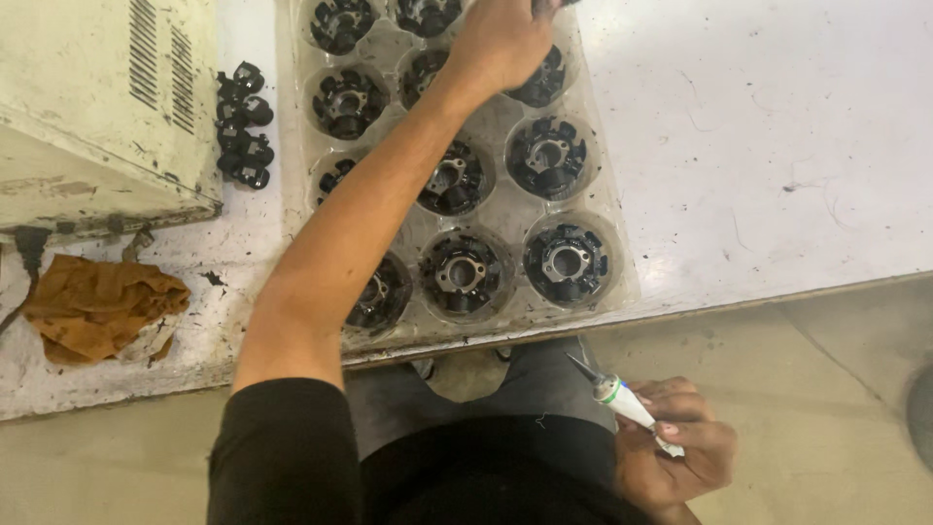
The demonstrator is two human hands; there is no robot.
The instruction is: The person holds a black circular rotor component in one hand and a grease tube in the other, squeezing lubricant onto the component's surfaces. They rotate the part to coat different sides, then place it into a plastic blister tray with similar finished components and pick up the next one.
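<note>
Leftmost, a crumpled brown rag (97, 303) is lying by a cream machine housing (102, 102), with small black parts (243, 124) stacked beside it. Next, the left hand (501, 44) is stretching across the clear plastic tray (622, 262) of black round stator parts (567, 261), its fingers partly cropped, so its grip is unclear. Rightmost, the right hand (675, 452) is curling closed around a white pointed-tip tool (622, 397), parking it near the lap.

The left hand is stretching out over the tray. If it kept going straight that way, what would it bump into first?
The left hand would probably meet the black round parts in the clear tray's far row; its fingertips leave the picture there.
</note>
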